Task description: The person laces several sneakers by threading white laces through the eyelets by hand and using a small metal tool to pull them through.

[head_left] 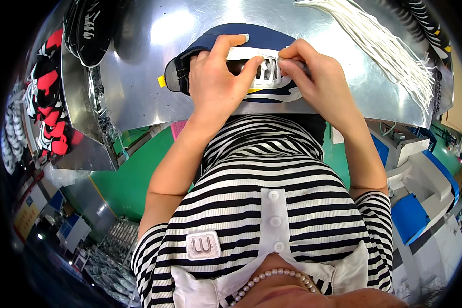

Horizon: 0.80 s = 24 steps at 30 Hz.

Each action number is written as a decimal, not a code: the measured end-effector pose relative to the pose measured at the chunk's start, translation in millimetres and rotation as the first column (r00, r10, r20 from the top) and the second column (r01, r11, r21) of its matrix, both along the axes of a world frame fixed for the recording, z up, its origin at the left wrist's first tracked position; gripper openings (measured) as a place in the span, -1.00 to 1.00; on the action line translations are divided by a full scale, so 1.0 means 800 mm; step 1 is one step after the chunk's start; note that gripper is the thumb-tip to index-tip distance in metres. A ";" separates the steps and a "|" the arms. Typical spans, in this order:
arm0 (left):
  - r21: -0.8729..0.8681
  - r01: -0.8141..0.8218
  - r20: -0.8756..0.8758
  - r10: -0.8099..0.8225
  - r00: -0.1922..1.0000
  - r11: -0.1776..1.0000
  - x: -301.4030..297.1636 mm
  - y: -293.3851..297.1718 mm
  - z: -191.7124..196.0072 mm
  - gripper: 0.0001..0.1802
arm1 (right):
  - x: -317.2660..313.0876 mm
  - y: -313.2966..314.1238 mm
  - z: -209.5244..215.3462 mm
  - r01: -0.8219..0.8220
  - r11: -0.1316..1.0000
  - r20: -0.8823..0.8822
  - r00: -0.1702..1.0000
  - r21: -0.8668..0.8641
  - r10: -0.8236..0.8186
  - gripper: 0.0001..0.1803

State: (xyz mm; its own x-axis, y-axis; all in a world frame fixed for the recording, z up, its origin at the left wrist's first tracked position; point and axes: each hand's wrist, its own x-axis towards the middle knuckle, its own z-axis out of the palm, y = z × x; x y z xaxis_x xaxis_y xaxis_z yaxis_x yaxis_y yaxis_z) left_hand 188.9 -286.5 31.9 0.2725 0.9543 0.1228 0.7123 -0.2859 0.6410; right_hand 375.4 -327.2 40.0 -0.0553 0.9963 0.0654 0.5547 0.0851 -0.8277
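Observation:
A navy shoe (262, 33) with white panels and a yellow tab at its heel lies across the metal table in front of me, toe to the right. My left hand (215, 79) grips it near the ankle opening, index finger stretched over the far side and thumb at the laces. White shoelace (268, 72) runs in crossing rows through the eyelets. At the right end of these rows, my right hand (318, 74) has thumb and index finger pinched on the lace by the far eyelet row. Its fingers partly hide the toe end.
A bundle of loose white laces (380, 49) lies on the metal table (143, 97) at the right. Black shoes (90, 33) stand at the far left; red, black and white shoe pieces (51, 113) are stacked beyond the left edge. A blue and white bin (421, 200) is at the lower right.

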 end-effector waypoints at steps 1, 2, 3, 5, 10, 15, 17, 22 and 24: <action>-0.002 -0.002 -0.003 0.002 1.000 1.000 0.000 -0.001 0.001 -0.57 | -0.001 0.002 0.000 -0.010 1.000 0.060 0.998 0.019 0.009 -0.88; 0.016 0.021 -0.004 -0.021 1.000 1.000 -0.001 -0.002 0.002 -0.58 | -0.002 0.004 -0.001 -0.046 0.997 0.101 0.994 0.061 0.039 -0.88; 0.031 0.045 -0.006 -0.045 0.999 0.999 -0.002 -0.004 0.003 -0.60 | -0.003 0.007 -0.004 -0.081 0.992 0.144 0.987 0.099 0.066 -0.88; 0.055 0.086 0.016 -0.087 0.996 0.995 -0.005 -0.006 0.003 -0.63 | -0.008 0.014 -0.008 -0.130 0.980 0.246 0.965 0.151 0.090 -0.87; 0.019 0.160 0.126 -0.161 0.979 0.987 -0.010 -0.008 -0.010 -0.63 | -0.038 0.025 -0.006 -0.184 0.977 0.431 0.894 0.106 0.122 -0.82; -0.202 0.150 0.338 -0.074 0.938 0.968 -0.016 -0.004 0.001 -0.59 | 0.006 0.012 0.012 -0.109 0.994 0.267 0.958 0.016 0.100 -0.82; -0.341 0.155 0.502 0.040 0.864 0.927 -0.013 0.001 0.006 -0.59 | 0.012 0.007 0.008 0.066 0.995 0.152 0.985 0.074 -0.077 -0.81; -0.118 0.039 0.274 -0.005 0.962 0.992 0.005 -0.004 0.001 -0.47 | -0.025 0.003 -0.038 0.257 0.953 -0.012 0.966 0.161 -0.258 -0.84; -0.113 0.042 0.294 -0.007 0.956 0.993 0.009 -0.001 -0.002 -0.43 | -0.026 0.007 -0.040 0.294 0.943 -0.060 0.956 0.158 -0.288 -0.84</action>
State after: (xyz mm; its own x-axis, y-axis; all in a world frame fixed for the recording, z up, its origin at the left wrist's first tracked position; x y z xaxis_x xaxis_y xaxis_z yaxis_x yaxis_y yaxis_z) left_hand 196.4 -287.2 30.0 0.2646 0.9602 0.0892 0.4824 -0.2119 0.8499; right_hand 354.5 -321.3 7.7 0.2406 0.9440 0.2256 0.5459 0.0605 -0.8357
